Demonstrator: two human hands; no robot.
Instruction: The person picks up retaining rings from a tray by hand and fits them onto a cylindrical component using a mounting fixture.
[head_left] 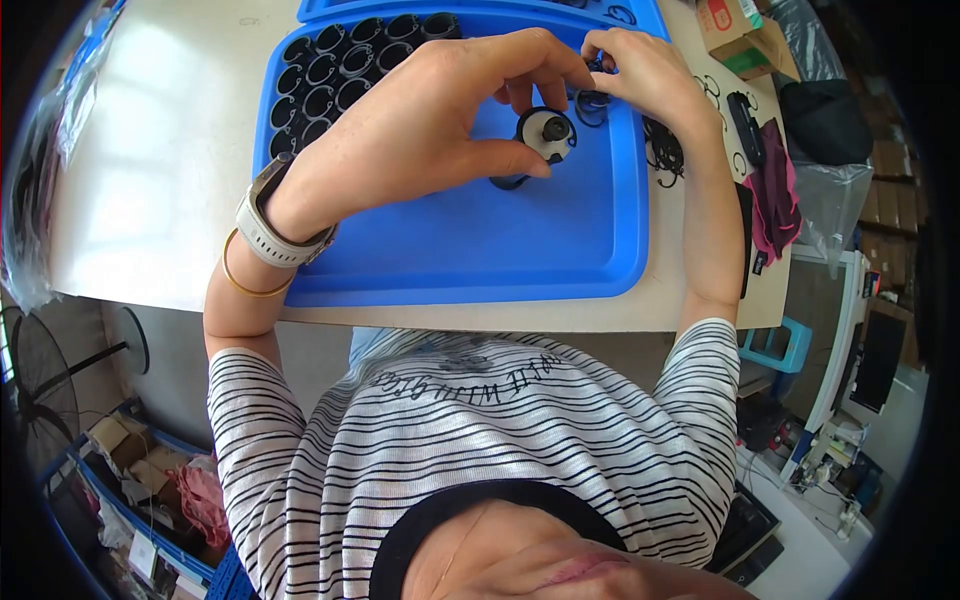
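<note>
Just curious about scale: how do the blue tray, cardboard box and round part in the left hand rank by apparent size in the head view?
Largest to smallest:
Blue tray
Cardboard box
Round part

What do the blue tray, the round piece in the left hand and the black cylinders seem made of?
Blue tray: probably moulded plastic; even colour, rounded corners, soft sheen.
Round piece in the left hand: perhaps plastic, with a dull pale face and dark centre; metal not excluded.
Black cylinders: likely glossy plastic, by the glints on their rims; coated metal possible.
</note>
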